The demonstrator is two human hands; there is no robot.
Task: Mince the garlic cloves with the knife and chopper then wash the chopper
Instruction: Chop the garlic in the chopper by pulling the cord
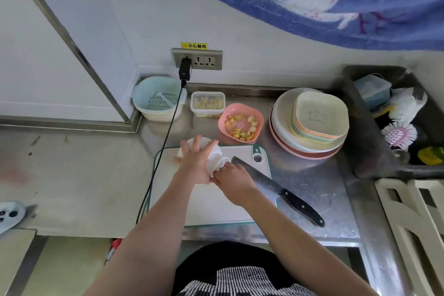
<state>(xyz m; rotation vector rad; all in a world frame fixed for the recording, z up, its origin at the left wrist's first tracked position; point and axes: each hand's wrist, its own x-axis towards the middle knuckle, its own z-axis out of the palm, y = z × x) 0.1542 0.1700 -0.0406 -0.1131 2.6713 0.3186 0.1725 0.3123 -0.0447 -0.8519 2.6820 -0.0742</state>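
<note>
Steel counter (312, 190), one cutting board (216, 206), one knife (276, 190), left hand (194, 163) flat on chopper (217, 160), right hand (234, 181) pinching it.

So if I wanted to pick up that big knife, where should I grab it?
Grab the knife by its black handle, coming from the near right. The handle end points toward the counter's front edge with nothing around it, while the blade tip lies close to the right hand on the cutting board.

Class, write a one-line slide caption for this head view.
Both hands, left and right, work the white chopper over the cutting board; knife lies beside.
</note>
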